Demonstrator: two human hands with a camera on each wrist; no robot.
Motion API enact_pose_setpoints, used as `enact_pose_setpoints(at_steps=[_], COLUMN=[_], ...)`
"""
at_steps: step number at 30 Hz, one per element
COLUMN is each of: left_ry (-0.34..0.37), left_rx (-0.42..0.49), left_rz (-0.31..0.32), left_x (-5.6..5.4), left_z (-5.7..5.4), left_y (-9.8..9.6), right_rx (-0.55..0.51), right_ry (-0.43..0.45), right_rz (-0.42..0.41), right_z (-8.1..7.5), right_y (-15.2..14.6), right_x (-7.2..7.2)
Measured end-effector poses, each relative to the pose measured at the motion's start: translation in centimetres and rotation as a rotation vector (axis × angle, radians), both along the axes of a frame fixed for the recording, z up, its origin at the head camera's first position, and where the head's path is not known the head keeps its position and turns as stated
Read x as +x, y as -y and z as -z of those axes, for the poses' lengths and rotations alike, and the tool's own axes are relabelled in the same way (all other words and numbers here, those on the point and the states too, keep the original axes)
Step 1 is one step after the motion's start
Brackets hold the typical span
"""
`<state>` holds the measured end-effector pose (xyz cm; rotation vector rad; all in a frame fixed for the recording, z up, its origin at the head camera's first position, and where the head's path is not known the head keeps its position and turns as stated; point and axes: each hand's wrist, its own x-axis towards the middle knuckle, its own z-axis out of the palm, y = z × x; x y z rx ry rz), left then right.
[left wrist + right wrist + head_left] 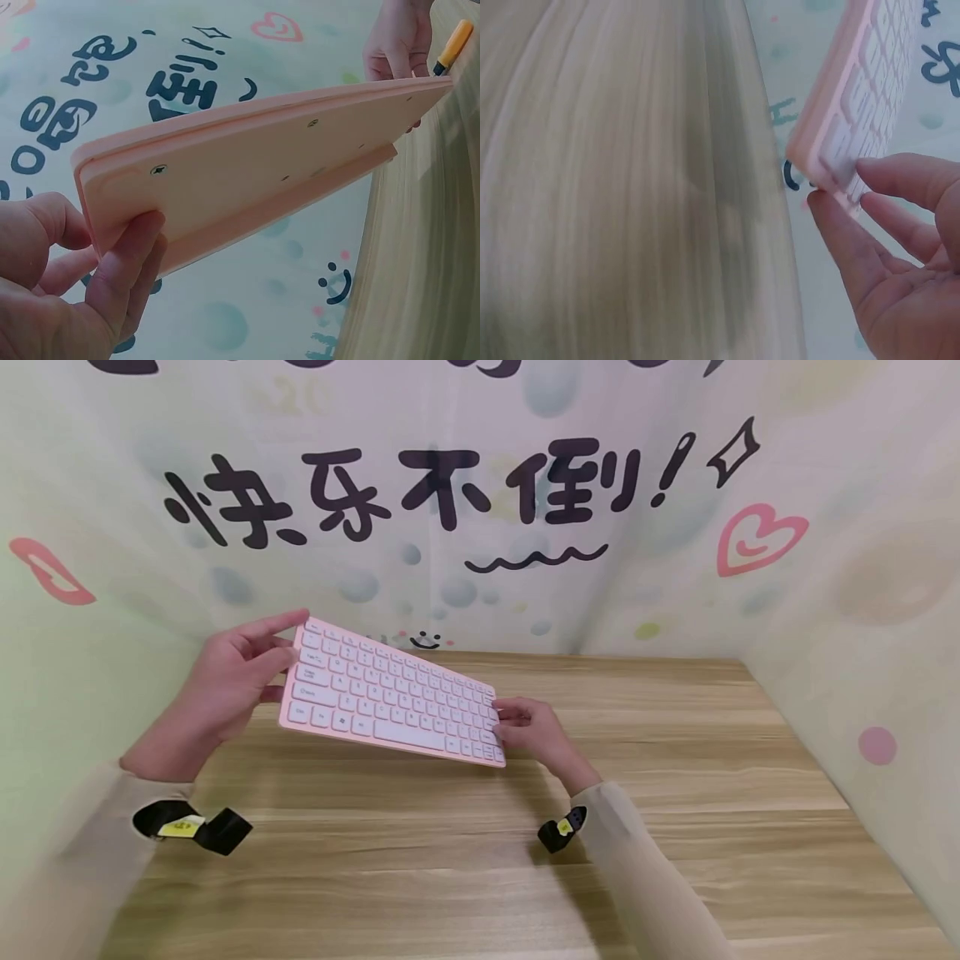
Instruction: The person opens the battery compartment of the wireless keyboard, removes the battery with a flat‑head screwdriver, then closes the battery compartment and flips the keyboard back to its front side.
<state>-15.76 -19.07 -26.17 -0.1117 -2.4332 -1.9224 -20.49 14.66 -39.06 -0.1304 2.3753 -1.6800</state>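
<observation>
Your left hand point(217, 689) pinches the keyboard point(390, 695) at nine o'clock, your right hand point(536, 732) at three. Looks lifted off the counter point(697, 785), tilted, not yet set down.

Keyboard point(861, 91) cut off by right wrist view's top edge, keys point(841, 144) blurred, head view's upper lettering point(504, 368) cropped

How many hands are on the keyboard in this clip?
2: the left hand grips the keyboard at its left end, and the right hand holds its right end.
</observation>
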Motion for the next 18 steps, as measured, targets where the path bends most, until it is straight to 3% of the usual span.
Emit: enact_pose_setpoints(at_steps=[11,18], left_ry=[-0.017,-0.012], left_rx=[-0.084,-0.125], left_rz=[-0.009,-0.002], left_x=[0.0,-0.2], left_z=[-0.7,-1.3], left_y=[-0.2,-0.4], right_rx=[0.024,0.044], right_ry=[-0.181,-0.220], right_rz=[-0.024,-0.152], right_z=[-1.1,-2.6], right_y=[1.0,2.6], right_x=[1.1,2.1])
